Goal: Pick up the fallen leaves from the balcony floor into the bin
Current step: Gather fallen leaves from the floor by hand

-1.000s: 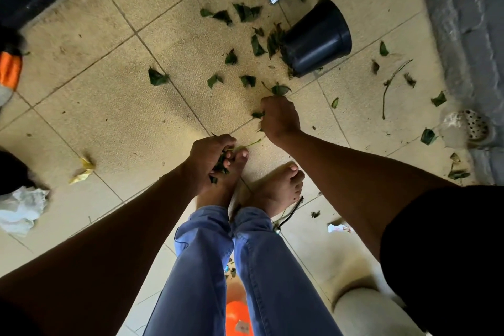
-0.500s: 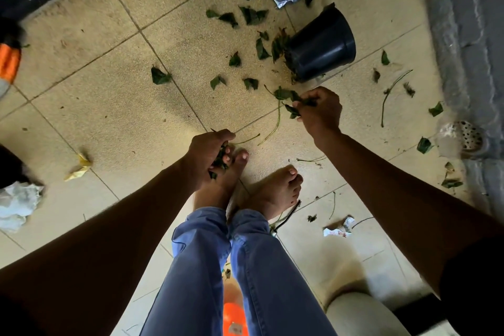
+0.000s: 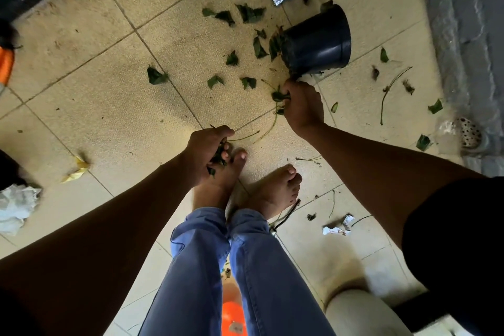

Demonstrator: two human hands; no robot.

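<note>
Since the earlier frame my right hand point(image 3: 301, 106) has carried its leaves forward to the mouth of the black bin point(image 3: 317, 41), which lies on its side on the balcony floor point(image 3: 109, 106). Its fingers grasp a green clump point(image 3: 279, 96) just beside the rim. My left hand point(image 3: 206, 150) clenches a second bunch above my bare toes. Loose leaves point(image 3: 249, 12) lie scattered around the bin.

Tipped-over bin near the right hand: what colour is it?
Black; the bin lies on its side, clearest in the head view.
</note>
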